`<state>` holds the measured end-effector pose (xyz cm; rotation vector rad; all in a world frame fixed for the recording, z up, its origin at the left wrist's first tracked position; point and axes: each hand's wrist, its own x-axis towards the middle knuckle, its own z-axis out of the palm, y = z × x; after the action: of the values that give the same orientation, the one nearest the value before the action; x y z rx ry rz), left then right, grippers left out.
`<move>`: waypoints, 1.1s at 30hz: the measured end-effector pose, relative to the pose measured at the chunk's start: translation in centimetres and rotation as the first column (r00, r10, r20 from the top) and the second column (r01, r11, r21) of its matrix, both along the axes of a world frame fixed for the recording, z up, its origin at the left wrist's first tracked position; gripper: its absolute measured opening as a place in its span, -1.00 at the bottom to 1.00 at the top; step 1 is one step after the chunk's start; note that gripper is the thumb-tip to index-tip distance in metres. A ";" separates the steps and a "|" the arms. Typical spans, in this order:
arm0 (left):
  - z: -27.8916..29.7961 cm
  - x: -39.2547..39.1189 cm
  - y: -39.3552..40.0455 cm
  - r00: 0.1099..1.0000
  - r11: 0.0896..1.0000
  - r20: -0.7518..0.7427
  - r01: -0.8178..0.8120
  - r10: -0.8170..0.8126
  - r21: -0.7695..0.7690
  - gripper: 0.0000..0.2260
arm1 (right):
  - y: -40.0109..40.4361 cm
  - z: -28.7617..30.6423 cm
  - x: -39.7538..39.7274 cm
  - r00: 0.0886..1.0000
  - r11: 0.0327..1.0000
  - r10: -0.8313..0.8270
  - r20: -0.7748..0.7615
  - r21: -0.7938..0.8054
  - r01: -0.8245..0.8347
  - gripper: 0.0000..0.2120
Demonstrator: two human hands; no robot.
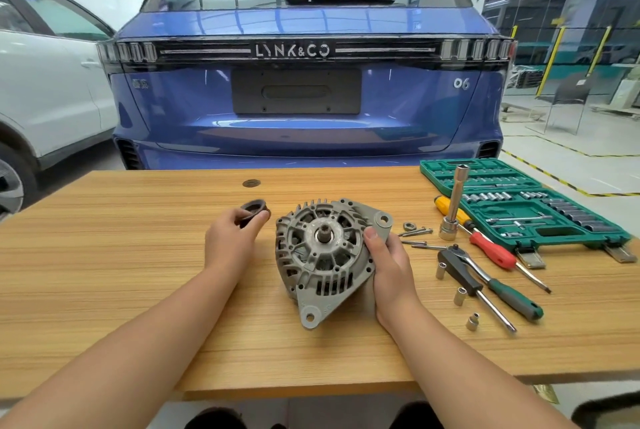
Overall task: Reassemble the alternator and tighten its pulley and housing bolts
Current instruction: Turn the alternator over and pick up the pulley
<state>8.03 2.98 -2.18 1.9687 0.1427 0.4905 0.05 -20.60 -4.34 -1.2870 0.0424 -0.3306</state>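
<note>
Pinching pulley, left hand; right hand fingers seemingly grip alternator.

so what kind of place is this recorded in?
Most likely a car workshop or training bay: a blue car parked right behind the wooden table, a green socket set case lying open, and an alternator under repair.

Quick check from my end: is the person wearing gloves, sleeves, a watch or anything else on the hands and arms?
No. The left hand and the right hand are bare, with no gloves. Both forearms are uncovered right to the bottom edge of the head view, so no sleeve shows. No watch, ring, wristband or marking shows on either. The fingernails that show are short and unpainted.
</note>
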 end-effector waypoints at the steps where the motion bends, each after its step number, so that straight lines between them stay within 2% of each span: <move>1: 0.7 -1.3 -0.2 0.997 0.996 0.079 0.016 -0.009 -0.090 -0.80 | 0.0 0.1 0.0 1.000 1.000 -0.004 -0.003 0.002 0.004 -0.39; 3: 2.4 -3.9 -0.9 0.972 0.975 0.236 0.068 -0.018 -0.209 -0.81 | 0.1 0.2 0.0 1.000 1.000 -0.012 -0.014 0.010 0.013 -0.37; 5: 4.4 -6.2 -1.7 0.933 0.968 0.352 0.152 -0.074 -0.200 -0.85 | 0.1 0.2 -0.1 1.000 1.000 -0.020 -0.023 0.018 0.020 -0.35; 7: 6.4 -8.4 -2.4 0.892 0.966 0.414 0.241 -0.184 -0.089 -0.82 | 0.1 0.3 -0.2 0.999 1.000 -0.025 -0.032 0.018 0.025 -0.33; 9: 7.6 -10.4 -3.1 0.817 0.938 0.464 0.319 -0.343 0.133 -0.78 | 0.1 0.4 -0.3 0.999 1.000 -0.024 -0.043 0.009 0.025 -0.33; 10: 7.8 -11.3 -3.5 0.773 0.910 0.482 0.334 -0.413 0.245 -0.76 | 0.1 0.4 -0.4 0.999 1.000 -0.020 -0.051 0.005 0.021 -0.34; 12: 7.5 -12.1 -4.4 0.742 0.880 0.485 0.321 -0.463 0.349 -0.77 | 0.1 0.5 -0.6 0.998 1.000 -0.011 -0.062 -0.006 0.011 -0.35; 15: 6.7 -12.3 -5.4 0.777 0.887 0.462 0.261 -0.427 0.382 -0.75 | 0.1 0.6 -0.7 0.998 1.000 -0.010 -0.065 -0.016 0.009 -0.36; 20: 5.9 -11.6 -5.9 0.799 0.888 0.432 0.257 -0.418 0.382 -0.73 | 0.1 0.6 -0.7 0.998 1.000 -0.018 -0.062 -0.010 0.018 -0.34; 25: 5.2 -10.8 -5.7 0.827 0.882 0.394 0.234 -0.402 0.409 -0.69 | 0.1 0.5 -0.4 0.998 1.000 -0.016 -0.064 0.003 0.016 -0.47; 29: 5.0 -10.8 -5.5 0.878 0.910 0.273 0.329 -0.393 0.252 -0.59 | 0.0 0.4 -0.4 0.998 1.000 -0.010 -0.059 0.003 0.010 -0.51; 33: 5.3 -10.8 -5.4 0.894 0.909 0.227 0.327 -0.385 0.258 -0.42 | 0.1 0.5 -0.4 0.998 1.000 -0.007 -0.064 0.004 0.008 -0.51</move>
<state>-2.73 -2.42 3.16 2.0502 -0.4616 0.5432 -0.38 -20.52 -3.87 -1.2936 0.1024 -0.2954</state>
